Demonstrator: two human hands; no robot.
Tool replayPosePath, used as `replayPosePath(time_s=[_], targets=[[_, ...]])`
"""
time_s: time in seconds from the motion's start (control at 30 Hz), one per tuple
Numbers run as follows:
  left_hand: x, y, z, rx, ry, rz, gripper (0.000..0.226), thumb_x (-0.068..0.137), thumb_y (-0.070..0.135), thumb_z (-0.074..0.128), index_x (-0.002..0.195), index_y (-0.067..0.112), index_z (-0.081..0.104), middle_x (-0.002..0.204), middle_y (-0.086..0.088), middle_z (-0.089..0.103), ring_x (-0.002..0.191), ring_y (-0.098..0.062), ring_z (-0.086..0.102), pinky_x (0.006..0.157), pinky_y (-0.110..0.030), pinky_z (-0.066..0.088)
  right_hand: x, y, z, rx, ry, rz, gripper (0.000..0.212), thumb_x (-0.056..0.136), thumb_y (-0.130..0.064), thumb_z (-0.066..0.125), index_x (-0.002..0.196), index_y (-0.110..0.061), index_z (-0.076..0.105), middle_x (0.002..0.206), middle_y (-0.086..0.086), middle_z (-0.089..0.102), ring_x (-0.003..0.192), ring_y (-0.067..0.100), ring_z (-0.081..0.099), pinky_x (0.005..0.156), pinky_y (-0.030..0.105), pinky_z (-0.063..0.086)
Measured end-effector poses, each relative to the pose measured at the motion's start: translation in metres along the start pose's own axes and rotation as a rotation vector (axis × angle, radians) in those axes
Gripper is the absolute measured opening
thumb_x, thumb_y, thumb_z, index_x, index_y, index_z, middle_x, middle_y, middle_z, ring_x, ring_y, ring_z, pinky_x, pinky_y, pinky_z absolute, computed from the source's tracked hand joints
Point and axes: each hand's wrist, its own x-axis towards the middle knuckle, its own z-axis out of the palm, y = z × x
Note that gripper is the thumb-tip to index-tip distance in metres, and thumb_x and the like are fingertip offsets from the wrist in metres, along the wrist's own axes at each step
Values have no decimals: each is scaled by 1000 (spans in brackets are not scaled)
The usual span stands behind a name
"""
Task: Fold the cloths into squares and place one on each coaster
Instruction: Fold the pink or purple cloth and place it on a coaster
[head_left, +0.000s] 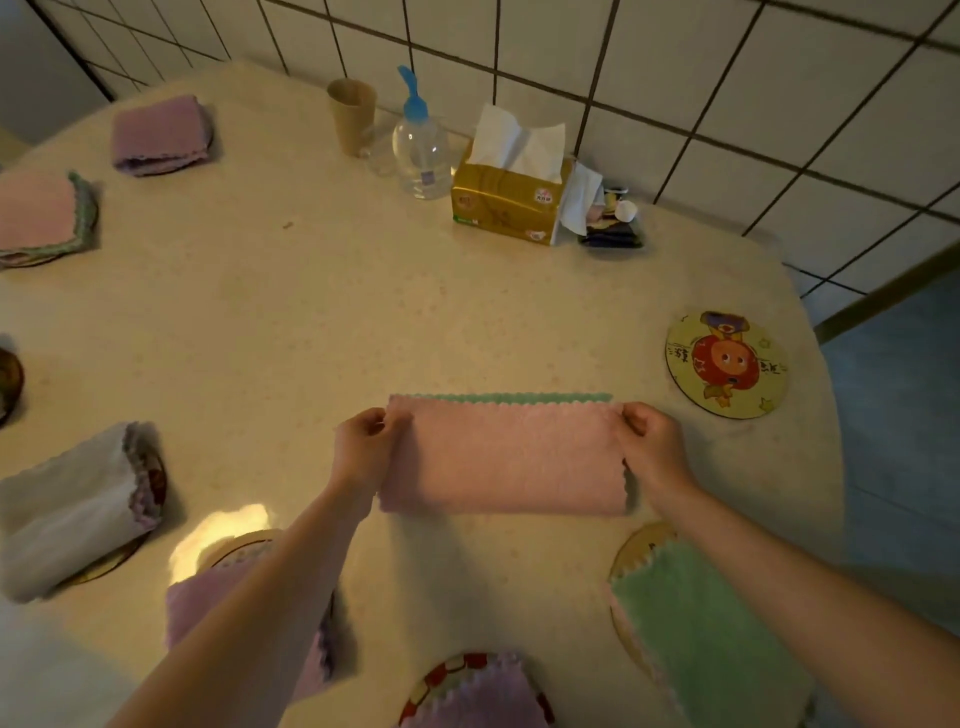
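Now, cloth in hand: pink cloth (504, 457) folded in half to a long strip, green scalloped edge showing along its far side, lying on the table (322, 312) at centre.
Left hand (363, 447): pinches the strip's far corner at 9 o'clock.
Right hand (652, 441): pinches the far corner at 3 o'clock.
Bare coaster (726, 364): cartoon print, at 2 o'clock of the strip — nothing on it.
Green cloth (701, 634): folded, on a coaster at 5 o'clock.
Tissue box (506, 200): at 12 o'clock, beside a pump bottle (421, 150).

dim warm light | glare patch on table (218, 535); edges bowed, perhaps softly blurred
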Motion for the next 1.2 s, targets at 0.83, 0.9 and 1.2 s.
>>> replayPosePath(time_s=[0.83, 0.9, 1.2], targets=[[-61, -36, -1, 732, 200, 664, 35, 86, 10, 60, 121, 12, 59, 126, -8, 55, 115, -29, 46, 93, -45, 46, -19, -10, -18, -100, 96, -314, 24, 94, -13, 51, 118, -13, 55, 116, -4, 57, 108, 6, 53, 92, 20, 44], [-74, -52, 8, 856, -24, 891, 44, 90, 19, 53, 133, 13, 52, 142, -7, 47, 133, -32, 37, 108, -47, 35, -42, -4, -17, -272, -98, -504, 28, 94, -7, 49, 120, -12, 56, 123, -1, 55, 115, 7, 50, 99, 19, 39], [-85, -80, 7, 1066, -227, 839, 54, 97, 39, 31, 148, 21, 31, 155, 0, 24, 145, -22, 19, 117, -34, 16, -66, 30, -12, -877, -541, -682, 58, 87, 9, 45, 138, -18, 43, 141, -1, 37, 129, 15, 37, 104, 28, 38]])
